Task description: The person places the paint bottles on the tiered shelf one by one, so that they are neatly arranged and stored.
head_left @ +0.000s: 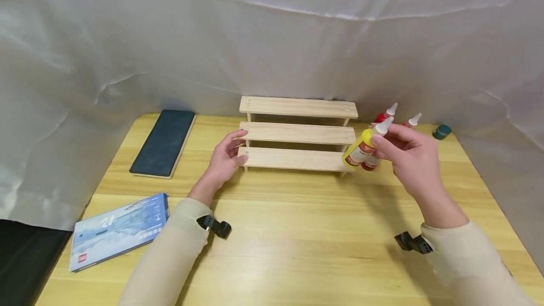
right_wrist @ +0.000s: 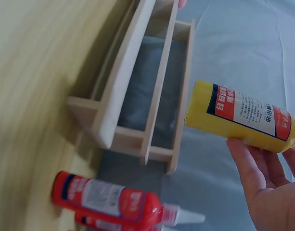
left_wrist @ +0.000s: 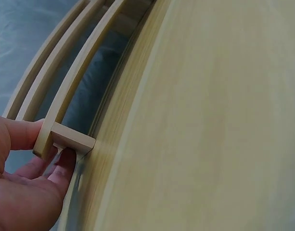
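A three-tier wooden stand [head_left: 297,157] is on the table against the back curtain. My left hand [head_left: 224,162] grips its left end; in the left wrist view the thumb is at the end of the front board [left_wrist: 70,103] and fingers curl beneath, by the support. My right hand [head_left: 410,157] pinches a yellow squeeze bottle [right_wrist: 243,118] with a white pointed nozzle, tilted and raised near the stand's right end. Red bottles with similar nozzles, one red bottle [right_wrist: 109,199] nearest the right wrist camera, stand beside that end, partly hidden by my right hand in the head view.
A small dark green jar [head_left: 442,131] is at the back right corner. To the left lie a dark-covered rectangular block [head_left: 163,143] and a flat blue-and-white box [head_left: 121,230]. A grey curtain [head_left: 272,41] hangs behind the table and along its sides.
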The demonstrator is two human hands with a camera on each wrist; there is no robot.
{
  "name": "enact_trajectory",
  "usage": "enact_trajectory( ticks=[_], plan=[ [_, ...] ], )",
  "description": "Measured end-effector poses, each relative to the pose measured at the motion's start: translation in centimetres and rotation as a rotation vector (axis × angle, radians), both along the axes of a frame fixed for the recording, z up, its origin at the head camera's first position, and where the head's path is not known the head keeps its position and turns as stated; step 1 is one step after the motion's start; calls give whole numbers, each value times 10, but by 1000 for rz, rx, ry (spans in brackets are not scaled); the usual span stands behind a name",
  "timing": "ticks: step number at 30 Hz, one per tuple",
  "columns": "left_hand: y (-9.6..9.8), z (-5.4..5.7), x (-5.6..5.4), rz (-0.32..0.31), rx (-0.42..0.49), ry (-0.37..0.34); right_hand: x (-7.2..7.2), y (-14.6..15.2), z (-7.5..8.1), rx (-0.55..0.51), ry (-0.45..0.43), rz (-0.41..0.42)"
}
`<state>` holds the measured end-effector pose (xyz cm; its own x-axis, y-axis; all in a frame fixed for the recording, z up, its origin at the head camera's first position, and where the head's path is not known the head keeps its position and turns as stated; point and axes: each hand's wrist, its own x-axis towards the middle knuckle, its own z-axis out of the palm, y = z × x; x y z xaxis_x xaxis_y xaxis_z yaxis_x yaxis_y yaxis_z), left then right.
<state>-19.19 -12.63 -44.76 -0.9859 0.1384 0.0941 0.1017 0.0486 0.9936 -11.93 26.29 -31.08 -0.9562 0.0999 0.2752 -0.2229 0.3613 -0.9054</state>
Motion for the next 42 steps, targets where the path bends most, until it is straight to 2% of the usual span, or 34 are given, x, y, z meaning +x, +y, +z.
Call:
enact_trajectory(
  ticks=[7,9,12,15,22,24,30,34,42],
  plan=[
    [2,2,2,26,-11,-24,-23,-23,17,-121,-14,105],
    [1,2,3,37,-9,-29,-31,-31,23,-111,-28,111],
    [0,2,5,43,-3,-33,-40,-42,32,-36,-44,102],
    [0,1,5,42,4,-30,-48,-52,41,-23,-38,111],
    [4,2,6,52,10,-6,-67,-75,56,-182,6,210],
    [6,3,6,54,10,3,-72,-81,59,-190,-4,223],
    [7,4,8,56,17,-4,-90,-100,61,-186,-20,251],
    [6,3,10,60,20,-8,-101,-114,61,-225,-16,281],
    [7,4,12,63,6,5,-125,-138,55,-268,-86,318]
  ],
)
